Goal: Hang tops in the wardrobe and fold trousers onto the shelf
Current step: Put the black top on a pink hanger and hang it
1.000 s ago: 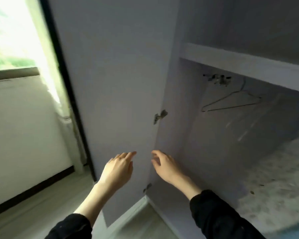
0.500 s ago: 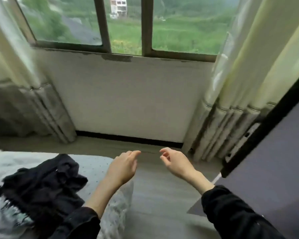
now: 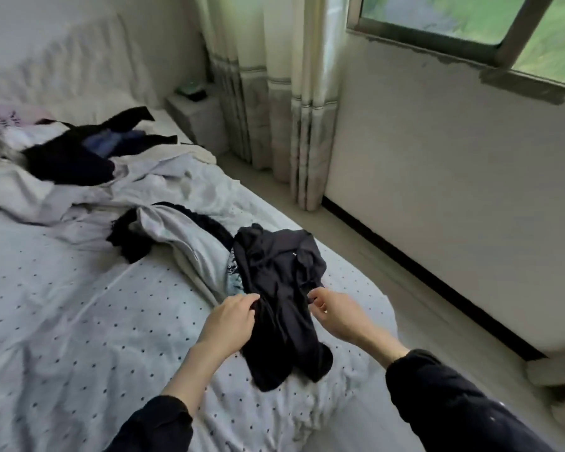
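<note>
A crumpled black garment (image 3: 282, 288) lies on the dotted bed sheet (image 3: 79, 305) near the bed's right edge. My left hand (image 3: 230, 321) grips its left side, fingers curled into the cloth. On the garment's right side my right hand (image 3: 335, 316) pinches the fabric. A grey garment (image 3: 180, 236) with dark trim lies just behind it. Further back sits a heap of black and blue clothes (image 3: 85, 151) on rumpled bedding. The wardrobe is out of view.
A bedside table (image 3: 199, 115) stands at the head of the bed beside long curtains (image 3: 274, 93). The window (image 3: 470, 24) and white wall run along the right. A strip of floor (image 3: 405, 282) separates bed and wall.
My view has swung from the wardrobe past the window to the bed. Both hands, empty and apart before, have come down and taken hold of the black garment.
</note>
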